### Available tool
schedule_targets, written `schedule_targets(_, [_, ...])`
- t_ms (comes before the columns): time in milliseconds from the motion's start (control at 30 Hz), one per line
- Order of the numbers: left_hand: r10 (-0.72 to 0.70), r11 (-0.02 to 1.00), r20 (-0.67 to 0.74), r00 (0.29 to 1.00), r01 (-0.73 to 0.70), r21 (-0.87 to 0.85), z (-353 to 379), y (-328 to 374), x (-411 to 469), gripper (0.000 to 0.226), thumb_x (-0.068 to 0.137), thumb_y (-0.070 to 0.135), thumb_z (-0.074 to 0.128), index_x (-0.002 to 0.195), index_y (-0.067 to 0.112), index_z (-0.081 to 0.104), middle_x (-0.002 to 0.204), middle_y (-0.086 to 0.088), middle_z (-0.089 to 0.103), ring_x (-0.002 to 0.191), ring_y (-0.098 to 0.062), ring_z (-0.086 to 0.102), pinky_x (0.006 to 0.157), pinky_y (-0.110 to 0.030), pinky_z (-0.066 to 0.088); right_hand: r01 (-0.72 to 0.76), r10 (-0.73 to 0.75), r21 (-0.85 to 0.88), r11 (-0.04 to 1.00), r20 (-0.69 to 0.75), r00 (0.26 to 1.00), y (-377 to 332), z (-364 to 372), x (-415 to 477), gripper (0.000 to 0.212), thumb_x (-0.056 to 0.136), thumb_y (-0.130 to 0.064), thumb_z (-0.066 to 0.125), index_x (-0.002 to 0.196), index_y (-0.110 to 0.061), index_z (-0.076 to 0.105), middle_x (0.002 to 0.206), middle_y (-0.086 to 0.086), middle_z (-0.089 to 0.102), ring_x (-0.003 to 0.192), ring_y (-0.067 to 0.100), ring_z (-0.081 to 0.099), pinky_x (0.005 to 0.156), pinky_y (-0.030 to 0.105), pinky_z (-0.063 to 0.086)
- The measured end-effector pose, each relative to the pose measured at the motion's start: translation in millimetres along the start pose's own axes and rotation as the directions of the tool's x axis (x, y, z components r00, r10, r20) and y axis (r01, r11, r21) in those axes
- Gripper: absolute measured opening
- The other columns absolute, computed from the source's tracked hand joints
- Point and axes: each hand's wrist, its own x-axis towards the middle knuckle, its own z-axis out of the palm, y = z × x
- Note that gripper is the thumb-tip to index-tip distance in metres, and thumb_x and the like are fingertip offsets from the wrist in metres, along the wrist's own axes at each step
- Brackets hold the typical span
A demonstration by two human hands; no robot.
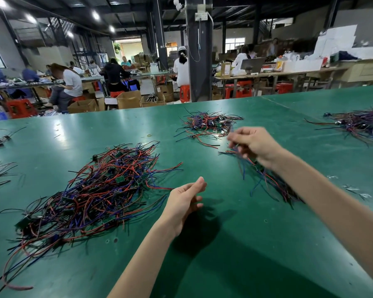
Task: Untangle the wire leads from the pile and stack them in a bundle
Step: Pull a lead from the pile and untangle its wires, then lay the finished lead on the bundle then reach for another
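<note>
Head view: most untangling is judged outstanding; the large pile (91,190) covers the bench (202,265) at left. Right hand (253,145) pinches a blurred lead (230,126) above the small bundle (267,181); left hand (184,200) relaxed, empty.

One wide-angle view is taken from head height, tilted forward and down over a green table (224,265). The left hand (184,203) and right hand (254,145) are seen close below; the workshop hall (84,39) is caught far behind.

Tangled red-blue-black wire pile (91,190) left; small bundle (267,178) right.
</note>
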Motion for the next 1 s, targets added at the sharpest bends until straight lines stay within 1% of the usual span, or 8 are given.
schedule_targets(133, [0.003,0.999,-0.013,1.0,-0.004,-0.041,-1.4,-0.4,2.0,0.025,0.09,0.03,0.061,0.094,0.007,0.07,0.093,0.001,0.069,0.064,-0.009,0.052,0.057,-0.018,0.049,-0.138,0.113,-0.206,0.969,-0.126,0.986,-10.2,-54.9,30.4,0.011,0.087,-0.002,0.062,0.079,0.006,0.064,0.063,0.011,0.059,0.033,0.005,0.041,0.03,0.014,0.032])
schedule_targets(267, [0.004,0.998,-0.015,1.0,-0.005,-0.055,-1.0,-0.8,2.4,0.014,0.09,0.018,0.063,0.089,0.005,0.069,0.084,0.001,0.068,0.06,-0.008,0.052,0.055,-0.016,0.049,-0.379,0.293,-0.519,0.767,-0.243,0.925,18.6,-90.5,32.9,0.017,0.082,0.002,0.068,0.066,0.006,0.064,0.044,0.007,0.057,0.026,0.005,0.036,0.03,0.011,0.029])
schedule_targets(367, [0.017,1.0,-0.011,1.0,-0.017,-0.018,-0.7,-2.8,2.9,0.006,0.086,0.007,0.066,0.081,0.003,0.066,0.075,-0.004,0.059,0.052,-0.005,0.05,0.053,-0.014,0.047,-0.412,0.27,-0.596,0.69,-0.316,0.91,38.7,-95.7,25.5,0.019,0.079,-0.002,0.073,0.063,0.005,0.065,0.043,0.008,0.058,0.027,0.01,0.039,0.034,0.013,0.033])
schedule_targets(467, [0.032,0.999,-0.013,0.999,-0.032,0.016,0.4,-4.4,2.2,0.011,0.085,0.005,0.067,0.075,0.004,0.062,0.062,-0.002,0.049,0.048,-0.006,0.046,0.052,-0.014,0.045,-0.388,0.145,-0.718,0.578,-0.377,0.915,45.1,-87.3,19.8,0.018,0.078,-0.014,0.075,0.071,0.002,0.07,0.069,0.018,0.068,0.056,0.023,0.06,0.058,0.028,0.053])
schedule_targets(533, [0.053,0.998,-0.035,0.998,-0.051,0.044,0.3,-5.3,2.1,0.016,0.084,0.007,0.069,0.07,0.006,0.061,0.056,0.001,0.049,0.048,-0.007,0.045,0.051,-0.013,0.043,-0.369,-0.006,-0.815,0.446,-0.415,0.91,46.8,-70.7,11.5,0.015,0.079,-0.018,0.071,0.082,-0.003,0.071,0.089,0.022,0.069,0.083,0.034,0.065,0.076,0.036,0.053])
schedule_targets(600, [0.071,0.994,-0.063,0.995,-0.066,0.086,-0.2,-5.5,2.0,0.02,0.083,0.009,0.071,0.067,0.009,0.06,0.051,0.006,0.049,0.049,-0.008,0.046,0.047,-0.011,0.04,-0.305,-0.169,-0.87,0.388,-0.392,0.904,50.9,-45.4,1.0,0.015,0.081,-0.015,0.063,0.092,-0.006,0.07,0.098,0.023,0.066,0.093,0.039,0.062,0.079,0.039,0.05])
schedule_targets(800, [0.212,0.958,-0.125,0.969,-0.181,0.224,-0.2,-5.3,-3.4,0.02,0.078,0.013,0.077,0.065,0.011,0.061,0.053,0.009,0.057,0.05,-0.006,0.048,0.051,-0.014,0.041,-0.035,-0.251,-0.913,0.407,-0.148,0.957,85.2,31.9,-25.3,0.01,0.087,-0.019,0.056,0.092,-0.013,0.062,0.099,0.012,0.067,0.092,0.033,0.063,0.074,0.036,0.047])
schedule_targets(1000, [0.563,0.716,-0.156,0.812,-0.385,0.582,-16.1,16.9,-0.9,0.039,0.077,0.02,0.078,0.051,0.02,0.049,0.048,0.013,0.052,0.045,0.0,0.04,0.051,-0.013,0.034,0.069,-0.275,-0.887,0.456,-0.067,0.959,104.3,40.0,-38.9,0.007,0.088,-0.018,0.054,0.086,-0.013,0.05,0.089,0.005,0.063,0.081,0.032,0.058,0.064,0.034,0.042])
